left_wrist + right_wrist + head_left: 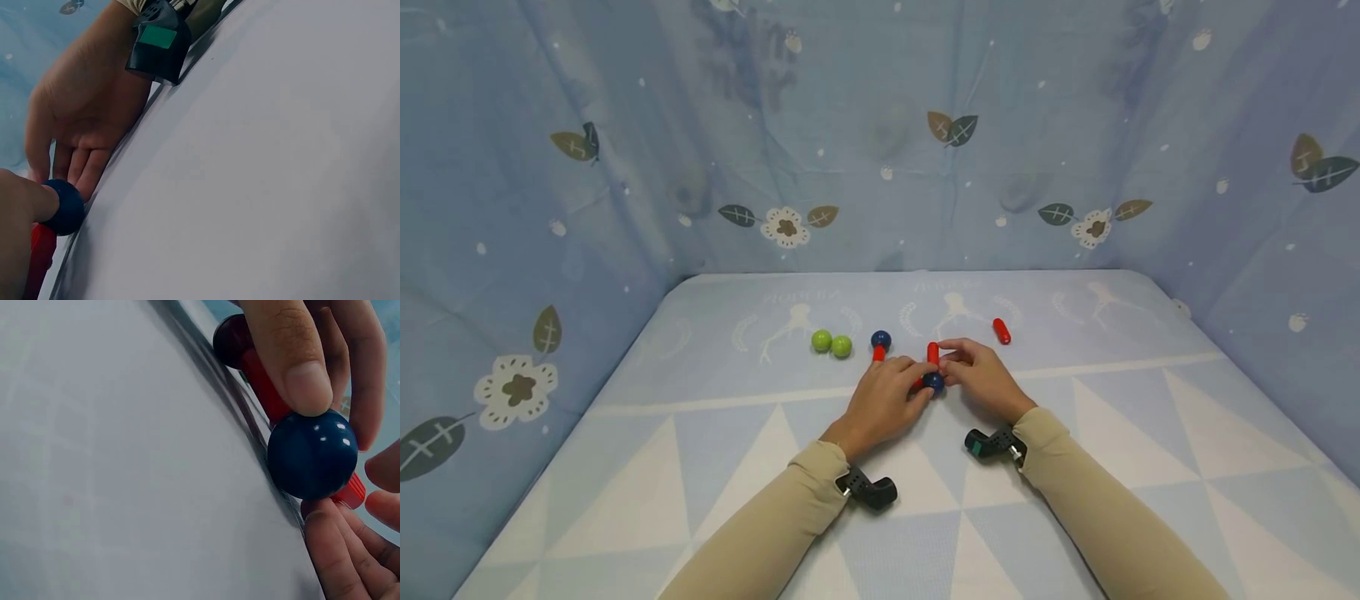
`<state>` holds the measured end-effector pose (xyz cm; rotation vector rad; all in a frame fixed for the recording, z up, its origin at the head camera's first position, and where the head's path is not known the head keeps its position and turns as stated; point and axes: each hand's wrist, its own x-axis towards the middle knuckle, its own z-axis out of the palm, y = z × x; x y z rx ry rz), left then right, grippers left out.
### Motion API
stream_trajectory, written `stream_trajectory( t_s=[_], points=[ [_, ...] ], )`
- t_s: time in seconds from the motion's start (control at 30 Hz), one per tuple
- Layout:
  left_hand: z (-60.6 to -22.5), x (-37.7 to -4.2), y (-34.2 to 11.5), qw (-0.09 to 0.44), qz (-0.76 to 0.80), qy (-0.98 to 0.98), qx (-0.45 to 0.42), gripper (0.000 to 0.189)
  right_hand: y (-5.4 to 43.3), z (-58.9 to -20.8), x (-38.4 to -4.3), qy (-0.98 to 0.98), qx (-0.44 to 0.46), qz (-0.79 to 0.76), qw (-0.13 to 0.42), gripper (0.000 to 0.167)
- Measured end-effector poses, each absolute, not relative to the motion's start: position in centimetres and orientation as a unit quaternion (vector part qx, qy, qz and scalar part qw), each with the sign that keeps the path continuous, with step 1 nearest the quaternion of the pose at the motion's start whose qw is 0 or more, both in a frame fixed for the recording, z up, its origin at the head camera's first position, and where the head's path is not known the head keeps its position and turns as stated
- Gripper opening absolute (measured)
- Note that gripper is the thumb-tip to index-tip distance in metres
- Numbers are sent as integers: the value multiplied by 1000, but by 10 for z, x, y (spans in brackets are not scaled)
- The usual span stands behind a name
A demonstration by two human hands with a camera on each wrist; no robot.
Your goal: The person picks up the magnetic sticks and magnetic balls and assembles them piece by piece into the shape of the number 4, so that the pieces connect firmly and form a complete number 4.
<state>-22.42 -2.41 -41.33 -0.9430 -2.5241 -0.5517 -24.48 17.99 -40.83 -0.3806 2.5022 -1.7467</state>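
My left hand (887, 398) pinches a glossy dark blue ball (933, 382), its thumb pressing the near side in the right wrist view. A red rod (933, 353) stands out from the far side of this ball, and the curled fingers of my right hand (979, 377) hold it. Another red rod (262, 387) runs toward the held ball, partly behind the left thumb. Beyond the left hand a second blue ball (881, 339) has a red rod (878, 354) at its near side. How the pieces join under the left hand is hidden.
Two light green balls (822, 341) lie side by side left of the blue ball. A loose red rod (1002, 331) lies farther back on the right. The patterned cloth table (715, 467) meets a blue curtain (880, 167) at the back and sides.
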Motion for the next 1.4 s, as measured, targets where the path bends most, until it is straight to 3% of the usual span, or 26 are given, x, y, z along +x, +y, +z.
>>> stream_trajectory(
  t_s=[0.47,0.9,1.13,1.4],
  points=[
    [-408,-233,-42,231,-272,-878,-319,16,182,-405,-239,844,-157,-511,47,51],
    [-393,-266,-123,271,-365,-874,-174,16,177,-402,-231,872,-163,-457,55,53],
    [-401,-272,-146,215,-378,-893,-119,25,178,-405,-230,874,-159,-455,62,51],
    [-407,-275,-151,147,-370,-908,-126,34,178,-405,-230,875,-169,-450,60,48]
  ],
)
